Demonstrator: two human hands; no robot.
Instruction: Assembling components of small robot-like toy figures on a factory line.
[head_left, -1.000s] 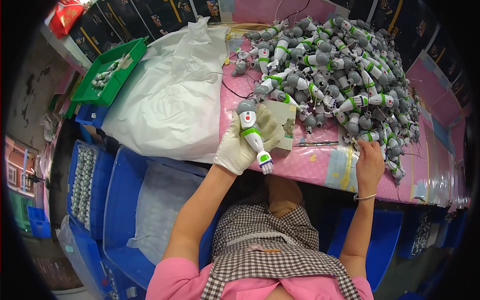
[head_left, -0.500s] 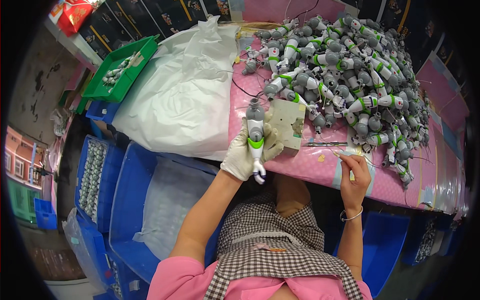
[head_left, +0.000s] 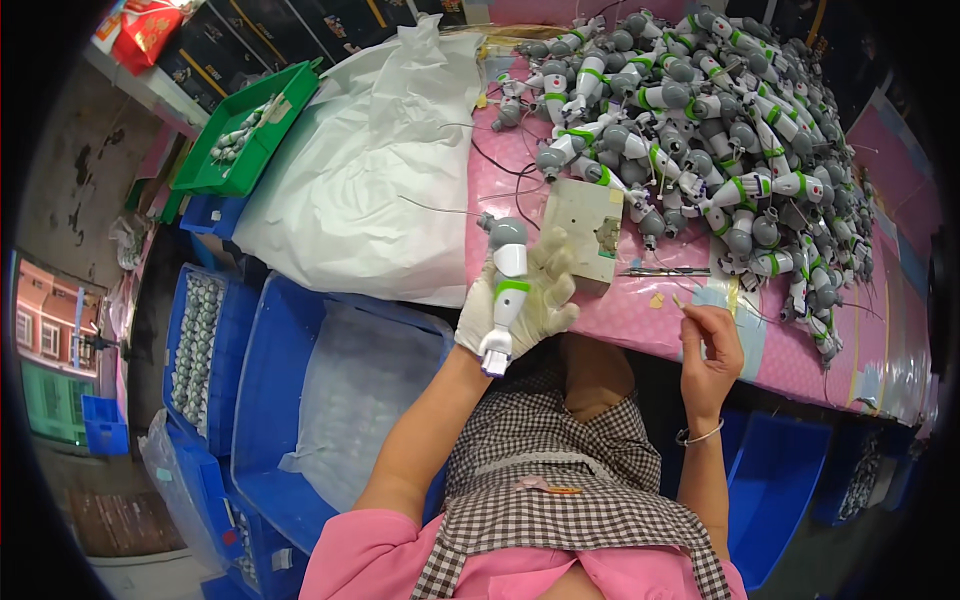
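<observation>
My left hand, in a white glove, is turned palm up near the table's front edge. Across its palm and fingers lies a toy robot arm in white and grey with a green band; its grey ball end points away from me and a thin wire sticks out to the left. My bare right hand is raised by the table edge, thumb and forefinger pinched. A tiny pale tip shows at those fingertips, too small to name. Tweezers lie beside a beige box-shaped block.
A large heap of similar toy arms covers the far right of the pink table. White sheeting drapes the left side. A green tray holds small parts. Blue bins stand below at left, another blue bin at right.
The toy arm has rolled and tilted in my left hand, its ball end swinging left and its hand end closer to me. My left fingers have spread more. My right hand stays pinched.
</observation>
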